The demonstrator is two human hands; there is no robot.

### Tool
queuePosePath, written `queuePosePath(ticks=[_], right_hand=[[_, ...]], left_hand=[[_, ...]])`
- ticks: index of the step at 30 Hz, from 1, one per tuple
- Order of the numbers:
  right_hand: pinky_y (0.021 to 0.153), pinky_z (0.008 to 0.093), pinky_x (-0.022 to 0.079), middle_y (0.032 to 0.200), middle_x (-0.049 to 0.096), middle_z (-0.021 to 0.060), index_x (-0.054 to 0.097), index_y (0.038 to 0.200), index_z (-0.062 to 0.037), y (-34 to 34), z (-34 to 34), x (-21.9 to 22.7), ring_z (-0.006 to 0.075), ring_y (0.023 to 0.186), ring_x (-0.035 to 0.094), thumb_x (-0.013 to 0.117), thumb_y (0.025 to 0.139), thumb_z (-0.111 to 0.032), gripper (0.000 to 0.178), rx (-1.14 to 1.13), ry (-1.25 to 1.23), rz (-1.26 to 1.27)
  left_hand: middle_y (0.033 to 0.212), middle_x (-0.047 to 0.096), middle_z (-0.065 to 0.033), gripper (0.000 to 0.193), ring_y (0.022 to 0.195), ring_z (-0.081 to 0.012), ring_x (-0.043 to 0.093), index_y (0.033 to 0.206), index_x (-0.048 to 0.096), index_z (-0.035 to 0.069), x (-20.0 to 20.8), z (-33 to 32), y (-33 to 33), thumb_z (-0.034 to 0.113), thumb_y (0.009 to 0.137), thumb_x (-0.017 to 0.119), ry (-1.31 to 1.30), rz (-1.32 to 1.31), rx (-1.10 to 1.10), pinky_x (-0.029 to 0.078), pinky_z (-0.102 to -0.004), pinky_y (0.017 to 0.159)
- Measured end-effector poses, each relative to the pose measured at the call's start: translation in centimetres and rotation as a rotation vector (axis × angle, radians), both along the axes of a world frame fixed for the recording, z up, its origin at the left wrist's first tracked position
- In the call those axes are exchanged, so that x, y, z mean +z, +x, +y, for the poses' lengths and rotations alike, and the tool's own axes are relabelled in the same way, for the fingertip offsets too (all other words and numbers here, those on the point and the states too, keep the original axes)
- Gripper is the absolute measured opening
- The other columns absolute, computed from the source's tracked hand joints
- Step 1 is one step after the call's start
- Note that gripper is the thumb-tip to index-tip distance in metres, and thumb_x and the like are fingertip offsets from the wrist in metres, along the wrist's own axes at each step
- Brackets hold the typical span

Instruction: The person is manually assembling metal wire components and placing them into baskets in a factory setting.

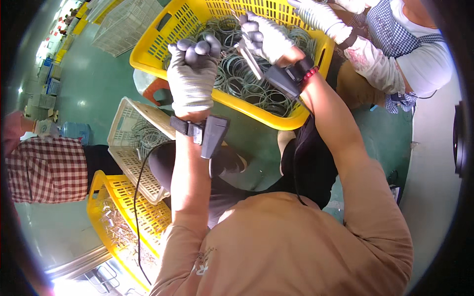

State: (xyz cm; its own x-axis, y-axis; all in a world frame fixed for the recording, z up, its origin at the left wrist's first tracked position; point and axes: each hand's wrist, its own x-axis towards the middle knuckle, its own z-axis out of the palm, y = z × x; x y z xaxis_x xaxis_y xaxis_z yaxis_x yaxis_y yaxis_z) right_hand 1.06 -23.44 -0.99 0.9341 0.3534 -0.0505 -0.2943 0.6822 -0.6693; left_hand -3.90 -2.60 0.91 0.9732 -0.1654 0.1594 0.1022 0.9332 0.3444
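Gripping a metal tool (252, 63) in the right hand (266, 39) over wire rings (234, 71) piled in the yellow basket (256, 114), likely for easy reach; cannot tell the grip of the left hand (193, 74).

rings (234, 74) in frt crate (247, 110) | 2nd crate (153, 116) to L | 3rd crate (139, 201) bhd 2nd | co-wkr (423, 74) to R

1 head fisheye looks down, near left hand (192, 74) and right hand (269, 40).
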Motion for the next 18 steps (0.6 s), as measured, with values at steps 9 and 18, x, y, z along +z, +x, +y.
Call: queuePosePath(ticks=[9, 18], right_hand=[[0.042, 0.0207, 0.036, 0.072, 0.053, -0.0095, 0.063, 0.097, -0.0152, 0.2, 1.7, 2.5, 0.0050, 0.049, 0.045, 0.055, 0.109, -0.034, 0.023, -0.071, -0.186, -0.176], [0.125, 0.0418, 0.028, 0.165, 0.034, 0.0239, 0.026, 0.161, 0.0012, 7.5, 0.0, -6.2, 0.0333, 0.153, 0.033, 0.078, 0.083, -0.062, 0.113, 0.356, -1.415, -0.730]], left_hand=[[0.127, 0.070, -0.0174, 0.054, 0.116, -0.0292, 0.067, 0.142, 0.056, -0.003, -1.6, -0.2, -2.0, 0.033, 0.102, 0.063, 0.650, -0.117, -0.516, 0.051, -0.0500, 0.108], [0.092, 0.073, -0.0049, 0.026, 0.072, -0.0148, 0.067, 0.122, 0.070, 0.003, -2.7, 8.1, 5.2, 0.015, 0.099, 0.067, 0.812, 0.207, 0.011, 0.058, -0.0307, 0.069]])
